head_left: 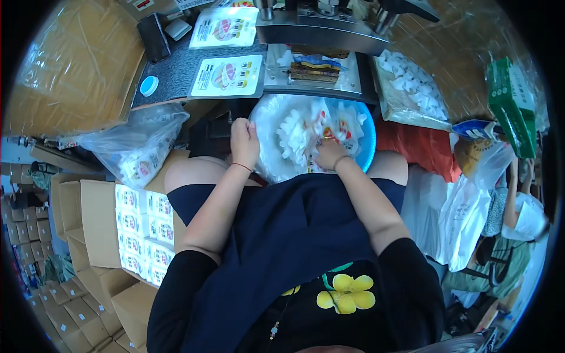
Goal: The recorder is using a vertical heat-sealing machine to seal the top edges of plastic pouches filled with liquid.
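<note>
A blue basin (369, 136) sits between my knees, lined with a clear plastic bag (266, 132). Inside lie white scalloped plastic scraps (292, 134) and clear scraps with red and yellow print (347, 125). My left hand (244, 142) is closed at the basin's left side, its curled fingers on the edge of the bag. Down among the scraps is my right hand (331, 154), fingers bent inward beside the printed pieces. Its fingertips are partly hidden, so what they pinch cannot be made out.
Ahead stands a metal press (323, 29) over a die block (318, 67). Printed packs (228, 76) and a blue-white lid (149, 86) lie left of it; a tray of white scraps (412, 85) is right. An open carton (100, 223) holds white packs (144, 229). Another person (524, 215) sits far right.
</note>
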`<act>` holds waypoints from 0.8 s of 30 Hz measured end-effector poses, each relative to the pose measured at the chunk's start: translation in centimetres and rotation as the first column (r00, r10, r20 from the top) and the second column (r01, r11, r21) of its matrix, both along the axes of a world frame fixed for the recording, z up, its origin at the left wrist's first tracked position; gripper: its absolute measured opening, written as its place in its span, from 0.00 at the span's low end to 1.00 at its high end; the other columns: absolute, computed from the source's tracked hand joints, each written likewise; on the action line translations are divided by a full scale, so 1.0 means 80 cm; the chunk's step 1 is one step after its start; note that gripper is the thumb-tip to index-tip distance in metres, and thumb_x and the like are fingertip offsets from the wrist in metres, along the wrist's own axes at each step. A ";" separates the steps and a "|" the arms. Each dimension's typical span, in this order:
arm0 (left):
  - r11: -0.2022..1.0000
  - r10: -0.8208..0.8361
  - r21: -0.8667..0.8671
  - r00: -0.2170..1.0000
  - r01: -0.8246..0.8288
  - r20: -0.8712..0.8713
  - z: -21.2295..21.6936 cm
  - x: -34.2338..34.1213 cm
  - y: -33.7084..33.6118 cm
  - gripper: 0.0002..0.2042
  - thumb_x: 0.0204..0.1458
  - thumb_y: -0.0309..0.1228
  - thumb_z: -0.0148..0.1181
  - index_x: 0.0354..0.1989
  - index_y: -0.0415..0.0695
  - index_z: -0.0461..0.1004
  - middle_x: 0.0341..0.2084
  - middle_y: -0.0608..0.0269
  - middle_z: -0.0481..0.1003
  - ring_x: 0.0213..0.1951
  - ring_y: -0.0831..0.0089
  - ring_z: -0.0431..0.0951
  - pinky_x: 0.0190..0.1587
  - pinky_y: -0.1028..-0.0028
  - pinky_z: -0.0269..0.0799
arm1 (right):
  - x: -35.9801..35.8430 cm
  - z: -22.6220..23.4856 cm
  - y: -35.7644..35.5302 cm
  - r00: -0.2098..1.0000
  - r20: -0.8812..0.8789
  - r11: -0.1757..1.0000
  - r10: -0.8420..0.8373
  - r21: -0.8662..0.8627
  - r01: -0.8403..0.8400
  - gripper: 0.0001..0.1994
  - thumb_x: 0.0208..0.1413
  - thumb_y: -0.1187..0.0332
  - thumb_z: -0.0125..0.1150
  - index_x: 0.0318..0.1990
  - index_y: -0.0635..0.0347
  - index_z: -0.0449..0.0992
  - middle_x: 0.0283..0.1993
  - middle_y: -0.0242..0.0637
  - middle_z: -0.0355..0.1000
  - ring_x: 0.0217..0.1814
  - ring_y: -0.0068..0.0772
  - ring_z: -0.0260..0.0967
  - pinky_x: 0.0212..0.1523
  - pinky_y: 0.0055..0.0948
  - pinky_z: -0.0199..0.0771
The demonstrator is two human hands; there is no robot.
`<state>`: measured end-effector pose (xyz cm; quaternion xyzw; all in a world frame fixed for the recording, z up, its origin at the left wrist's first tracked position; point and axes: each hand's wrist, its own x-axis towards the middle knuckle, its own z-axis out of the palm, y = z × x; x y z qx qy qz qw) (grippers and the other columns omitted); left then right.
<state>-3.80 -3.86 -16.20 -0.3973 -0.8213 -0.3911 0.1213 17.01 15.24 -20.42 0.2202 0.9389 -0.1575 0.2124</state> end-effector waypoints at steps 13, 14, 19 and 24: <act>0.701 0.015 -0.666 0.928 0.255 0.372 0.016 0.006 0.015 0.23 0.59 0.50 0.56 0.36 0.37 0.75 0.32 0.46 0.76 0.41 0.46 0.78 0.48 0.55 0.73 | 0.195 -0.105 0.178 0.182 0.465 -0.395 -0.866 -0.861 0.320 0.29 0.68 0.47 0.45 0.69 0.53 0.61 0.67 0.44 0.67 0.65 0.40 0.66 0.64 0.38 0.66; 0.710 -0.118 -0.613 0.917 0.347 0.382 0.007 0.004 0.017 0.18 0.59 0.45 0.57 0.29 0.40 0.78 0.30 0.49 0.78 0.39 0.49 0.79 0.47 0.58 0.74 | 0.196 -0.114 0.175 0.305 0.468 -0.311 -0.829 -0.840 0.445 0.30 0.67 0.45 0.47 0.71 0.51 0.58 0.69 0.42 0.64 0.66 0.39 0.65 0.68 0.41 0.64; 0.925 -0.324 0.025 0.751 0.380 0.575 -0.036 0.049 0.053 0.07 0.53 0.32 0.59 0.28 0.43 0.79 0.36 0.48 0.76 0.41 0.50 0.75 0.45 0.59 0.71 | 0.131 -0.075 0.131 0.247 0.315 -0.292 -0.916 -0.948 0.125 0.18 0.65 0.67 0.54 0.60 0.63 0.72 0.58 0.47 0.74 0.56 0.43 0.75 0.60 0.44 0.74; 0.738 -0.640 -0.026 0.712 0.674 0.291 -0.038 0.149 0.100 0.05 0.45 0.29 0.64 0.25 0.41 0.77 0.31 0.49 0.73 0.40 0.51 0.72 0.45 0.61 0.70 | 0.166 -0.067 0.154 -0.029 -0.620 0.431 -0.784 -0.578 0.693 0.11 0.70 0.65 0.48 0.45 0.65 0.69 0.41 0.40 0.74 0.42 0.33 0.70 0.48 0.33 0.71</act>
